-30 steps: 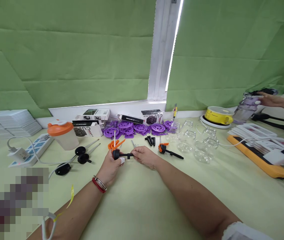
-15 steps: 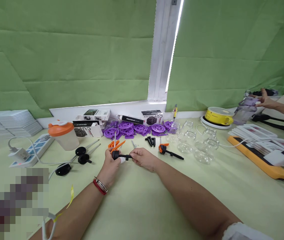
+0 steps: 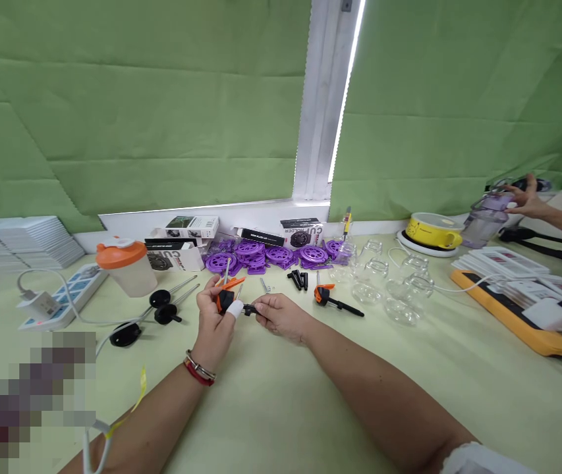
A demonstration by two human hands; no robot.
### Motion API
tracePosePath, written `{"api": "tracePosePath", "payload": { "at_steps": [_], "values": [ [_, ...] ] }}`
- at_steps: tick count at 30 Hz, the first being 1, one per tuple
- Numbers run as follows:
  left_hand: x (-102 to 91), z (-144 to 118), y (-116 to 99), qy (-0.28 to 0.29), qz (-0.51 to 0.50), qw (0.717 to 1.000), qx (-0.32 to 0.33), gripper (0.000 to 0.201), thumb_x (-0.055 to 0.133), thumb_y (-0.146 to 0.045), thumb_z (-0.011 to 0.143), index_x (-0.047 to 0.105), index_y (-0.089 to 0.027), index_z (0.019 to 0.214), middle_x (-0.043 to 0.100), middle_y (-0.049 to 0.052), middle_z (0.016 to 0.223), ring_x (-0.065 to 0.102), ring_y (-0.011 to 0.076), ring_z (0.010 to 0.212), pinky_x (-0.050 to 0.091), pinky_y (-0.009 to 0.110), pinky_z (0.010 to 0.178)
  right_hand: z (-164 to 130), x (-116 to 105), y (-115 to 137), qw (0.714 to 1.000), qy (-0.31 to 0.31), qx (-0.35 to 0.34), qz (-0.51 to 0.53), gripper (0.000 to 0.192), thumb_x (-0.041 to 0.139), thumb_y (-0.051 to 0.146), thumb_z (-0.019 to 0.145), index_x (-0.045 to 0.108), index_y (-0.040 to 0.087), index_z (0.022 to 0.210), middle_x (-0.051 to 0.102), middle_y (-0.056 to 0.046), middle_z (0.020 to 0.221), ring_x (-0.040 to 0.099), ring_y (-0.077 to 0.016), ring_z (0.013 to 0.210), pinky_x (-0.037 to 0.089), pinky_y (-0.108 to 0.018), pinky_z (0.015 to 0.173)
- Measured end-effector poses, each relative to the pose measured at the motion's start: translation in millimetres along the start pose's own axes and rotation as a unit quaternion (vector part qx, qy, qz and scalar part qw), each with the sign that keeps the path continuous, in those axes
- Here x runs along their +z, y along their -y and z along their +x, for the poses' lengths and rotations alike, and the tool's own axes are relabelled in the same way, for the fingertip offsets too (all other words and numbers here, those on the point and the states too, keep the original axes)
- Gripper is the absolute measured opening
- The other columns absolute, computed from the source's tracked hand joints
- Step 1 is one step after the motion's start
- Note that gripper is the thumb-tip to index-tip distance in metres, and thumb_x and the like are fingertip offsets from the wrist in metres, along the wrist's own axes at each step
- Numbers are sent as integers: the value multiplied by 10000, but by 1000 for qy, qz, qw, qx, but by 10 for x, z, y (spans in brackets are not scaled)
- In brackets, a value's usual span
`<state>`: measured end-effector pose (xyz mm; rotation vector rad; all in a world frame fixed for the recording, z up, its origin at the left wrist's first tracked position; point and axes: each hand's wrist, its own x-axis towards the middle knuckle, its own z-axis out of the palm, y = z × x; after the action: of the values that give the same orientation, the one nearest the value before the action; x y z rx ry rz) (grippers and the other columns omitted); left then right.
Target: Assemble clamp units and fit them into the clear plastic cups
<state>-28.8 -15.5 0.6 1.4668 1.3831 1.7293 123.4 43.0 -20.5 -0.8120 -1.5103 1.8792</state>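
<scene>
The left hand [image 3: 213, 321] is curled tight around a small black plastic clamp piece [image 3: 223, 302] with an orange lever, one fingertip capped in white tape. The right hand [image 3: 281, 315] pinches the slim black rod end of the same piece between thumb and forefinger, so both hands grip it just above the table [image 3: 271, 408], in front of the heap of purple discs [image 3: 261, 253].

The discs are flat, spoked, matte plastic wheels, stacked loosely against the white window ledge. To the right of them stand rounded clear glass jars [image 3: 384, 283], glossy and see-through, set close together. Just right of the held piece, nearer than the discs, lies a finished black-and-orange clamp [image 3: 333, 299] with a long thin stem. Left of the discs stands a cloudy tub with an orange lid [image 3: 126, 266], and near it lie black round knobs on metal pins [image 3: 168, 304].

The table is covered in smooth pale green cloth, and the stretch between the discs and the person's body is broad and bare. Far right of the discs, another person's hand [image 3: 525, 197] rests on a lilac bottle [image 3: 483, 220].
</scene>
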Motion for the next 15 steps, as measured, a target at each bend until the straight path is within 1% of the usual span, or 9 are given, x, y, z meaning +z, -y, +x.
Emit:
{"api": "tracePosePath", "payload": {
  "at_steps": [3,5,8,11,13,15],
  "values": [
    [4,-12,-17,14,6,1000,1,411,605,-225,755,371,-230,1092,208,120,1473,247,232,1366,256,427,1089,-18,13,29,1000,3,-2,7,273,594,444,790,556,174,804,467,60,541,288,-39,406,203,-198,430],
    [16,-27,-26,17,-9,1000,-7,472,610,-221,749,370,-237,1155,204,115,1477,244,235,1370,260,427,1094,-42,44,64,1000,5,-3,8,284,590,454,789,550,173,795,460,65,527,276,-38,397,191,-200,424],
    [41,-56,-49,25,-43,999,-9,599,607,-205,739,322,-244,1265,271,111,1439,299,230,1346,271,419,1097,-81,108,124,1000,16,-13,5,311,573,475,793,546,166,770,452,66,513,269,-39,392,192,-201,417],
    [56,-83,-82,46,-38,998,24,720,622,-157,707,266,-241,1326,326,111,1392,335,223,1321,254,412,1110,-108,159,167,999,13,-29,21,323,581,474,784,538,160,725,439,67,501,267,-38,393,197,-200,413],
    [58,-91,-99,46,-6,997,57,784,647,-126,668,248,-244,1332,304,116,1400,321,234,1327,237,422,1117,-113,169,176,998,17,-36,42,325,598,471,772,546,155,717,440,66,497,269,-39,393,197,-202,409],
    [58,-90,-101,37,25,995,87,804,663,-113,645,236,-241,1314,272,129,1415,292,246,1342,217,441,1122,-111,163,171,997,33,-39,56,332,608,477,765,569,149,738,446,65,488,265,-39,385,197,-207,405]
  ]
}}
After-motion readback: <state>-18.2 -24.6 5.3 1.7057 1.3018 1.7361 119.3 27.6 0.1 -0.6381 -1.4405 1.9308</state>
